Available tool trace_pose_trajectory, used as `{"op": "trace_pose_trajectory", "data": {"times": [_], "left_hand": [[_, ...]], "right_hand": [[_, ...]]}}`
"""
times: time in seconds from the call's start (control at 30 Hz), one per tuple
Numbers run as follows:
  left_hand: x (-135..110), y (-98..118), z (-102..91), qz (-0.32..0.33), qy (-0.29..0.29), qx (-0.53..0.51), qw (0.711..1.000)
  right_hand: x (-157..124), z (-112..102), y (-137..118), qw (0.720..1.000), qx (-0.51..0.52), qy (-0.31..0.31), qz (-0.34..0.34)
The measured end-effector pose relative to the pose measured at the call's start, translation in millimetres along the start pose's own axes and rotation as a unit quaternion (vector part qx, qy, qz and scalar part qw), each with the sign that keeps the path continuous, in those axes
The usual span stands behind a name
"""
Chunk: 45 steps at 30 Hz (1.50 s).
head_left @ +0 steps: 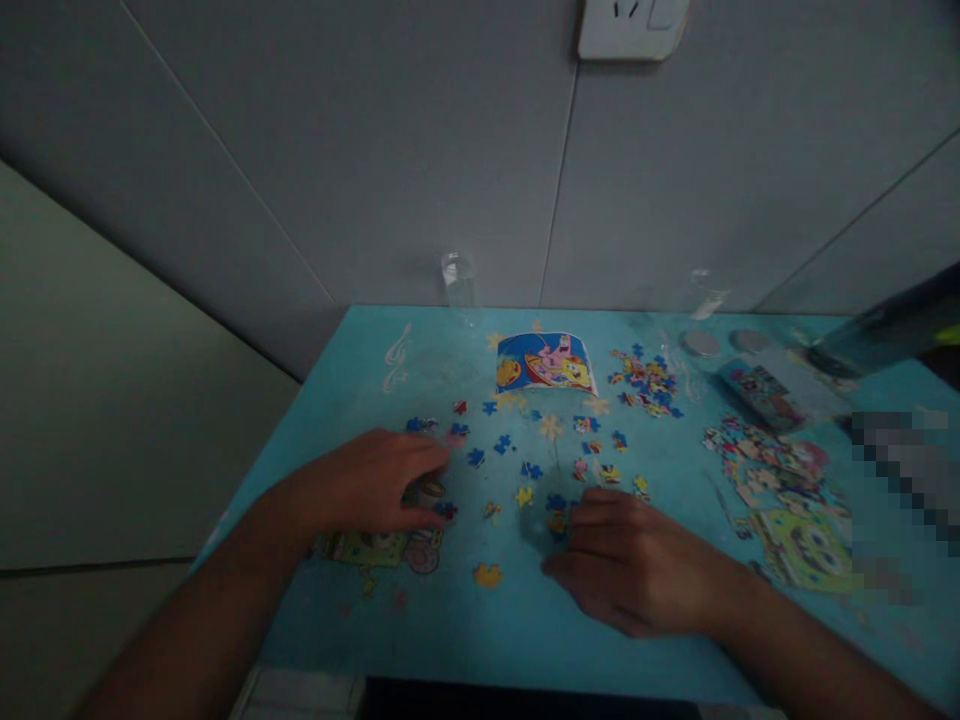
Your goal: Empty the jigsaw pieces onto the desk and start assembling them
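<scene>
My left hand (pixel 379 482) is over the left part of the blue table, its thumb and fingers apart. A small dark puzzle piece (pixel 447 511) lies by the thumb tip, and a printed cartoon figure (pixel 367 548) shows below the palm. My right hand (pixel 637 560) is curled closed at the middle right, knuckles up; its fingertips are mostly hidden. Right beside its fingers are orange and blue puzzle pieces (pixel 556 520). Between the hands lie loose pieces, among them a yellow one (pixel 523 496) and an orange one (pixel 487 575). Behind them is a cartoon picture card (pixel 546 362).
A heap of puzzle pieces (pixel 649 382) lies at the back right, with more pieces (pixel 780 465) nearer. Clear cylinders (pixel 459 285) stand by the wall. Round lids (pixel 700 343) and a printed package (pixel 769 392) are on the right. Another person's dark sleeve (pixel 900 315) reaches in there.
</scene>
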<state>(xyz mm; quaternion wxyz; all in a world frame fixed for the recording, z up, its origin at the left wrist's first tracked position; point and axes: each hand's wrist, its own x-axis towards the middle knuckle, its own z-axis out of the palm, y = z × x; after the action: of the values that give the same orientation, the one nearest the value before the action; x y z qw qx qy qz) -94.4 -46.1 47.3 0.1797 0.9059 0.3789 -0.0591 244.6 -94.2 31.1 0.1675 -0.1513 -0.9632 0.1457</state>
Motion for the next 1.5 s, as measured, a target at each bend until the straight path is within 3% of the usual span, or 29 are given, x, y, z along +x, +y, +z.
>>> {"op": "trace_pose_trajectory", "data": {"times": [0.13, 0.6, 0.87, 1.23, 1.5], "left_hand": [[-0.1, -3.9, -0.3, -0.011, 0.000, -0.016, 1.000], [4.6, -8.7, 4.7, 0.048, 0.036, -0.009, 0.998], [7.7, -13.1, 13.3, 0.092, 0.097, 0.013, 0.991], [10.5, -9.3, 12.2, 0.088, 0.082, -0.018, 0.993], [17.9, -12.3, 18.8, 0.068, 0.120, -0.015, 0.990]], "right_hand": [[0.7, -1.9, 1.0, 1.000, 0.008, -0.010, 0.004], [-1.5, -2.1, -0.6, 1.000, 0.004, 0.000, 0.004], [-0.1, -3.4, -1.3, 1.000, 0.001, 0.004, 0.005], [0.3, -1.5, 1.3, 1.000, 0.004, 0.007, 0.004], [1.2, -2.8, -0.2, 1.000, 0.002, 0.016, 0.005]]}}
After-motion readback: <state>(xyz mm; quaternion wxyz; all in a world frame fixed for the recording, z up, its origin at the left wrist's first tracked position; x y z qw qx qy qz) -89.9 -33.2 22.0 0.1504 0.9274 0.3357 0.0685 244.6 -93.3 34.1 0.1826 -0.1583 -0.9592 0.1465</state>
